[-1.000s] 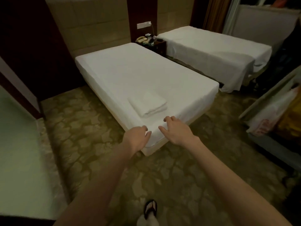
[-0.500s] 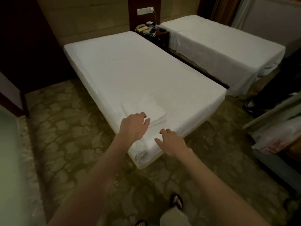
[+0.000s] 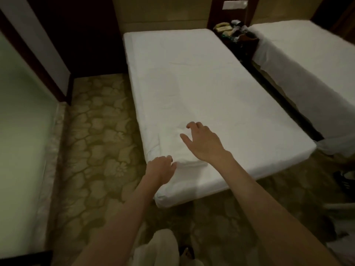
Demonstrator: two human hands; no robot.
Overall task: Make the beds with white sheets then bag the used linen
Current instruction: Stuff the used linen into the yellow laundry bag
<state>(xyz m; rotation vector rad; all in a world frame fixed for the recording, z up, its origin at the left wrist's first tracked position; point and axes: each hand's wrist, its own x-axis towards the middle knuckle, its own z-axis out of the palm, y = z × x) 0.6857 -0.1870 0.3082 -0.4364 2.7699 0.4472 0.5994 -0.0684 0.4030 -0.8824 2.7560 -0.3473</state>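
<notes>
A folded white sheet (image 3: 173, 143) lies on the near bed (image 3: 201, 89), at its foot corner by the patterned carpet (image 3: 99, 141). The left hand (image 3: 160, 169) rests at the sheet's near edge, fingers loosely curled, gripping nothing visible. The right hand (image 3: 203, 141) hovers over the sheet, fingers spread. A second bed (image 3: 307, 60) stands beyond the near bed, with a nightstand (image 3: 240, 38) between them

A dark nightstand (image 3: 240, 45) stands between the mattresses, cluttered with a telephone (image 3: 222, 27). Patterned carpet (image 3: 99, 143) covers the floor; a white wall panel (image 3: 234, 5) sits above.
</notes>
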